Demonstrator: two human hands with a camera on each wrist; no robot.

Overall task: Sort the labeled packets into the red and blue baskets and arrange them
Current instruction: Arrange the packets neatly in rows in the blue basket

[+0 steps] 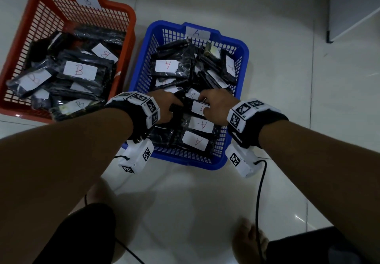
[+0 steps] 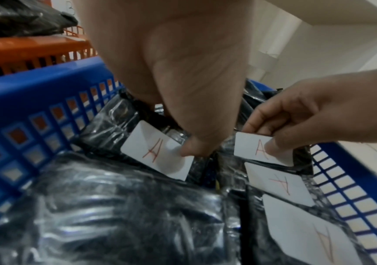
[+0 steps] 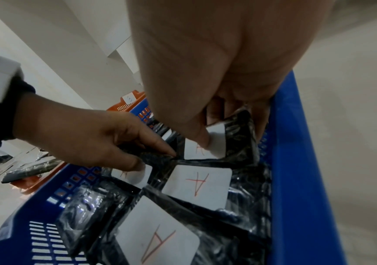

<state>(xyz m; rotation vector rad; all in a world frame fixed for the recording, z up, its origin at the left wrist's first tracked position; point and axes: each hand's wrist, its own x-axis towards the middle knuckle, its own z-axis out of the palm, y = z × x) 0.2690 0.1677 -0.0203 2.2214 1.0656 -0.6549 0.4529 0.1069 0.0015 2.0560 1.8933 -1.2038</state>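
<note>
Both forearms reach into the blue basket (image 1: 139, 72), where the right hand (image 1: 216, 107) pinches an A packet (image 1: 200, 107) and the left hand (image 1: 164, 107) pinches a neighbouring packet (image 2: 158, 152), whose slick wrap could slip and upset the near row.

I see the pale glossy tiled floor (image 1: 287, 103) running under everything, its grout lines faint. At top right stands a white panel (image 1: 353, 2) with a dark foot at its lower corner. A black cable (image 1: 259, 191) trails down across the tiles. Near the bottom edge, bare feet (image 1: 249, 237) rest on the floor beside dark clothing (image 1: 86, 233)
</note>
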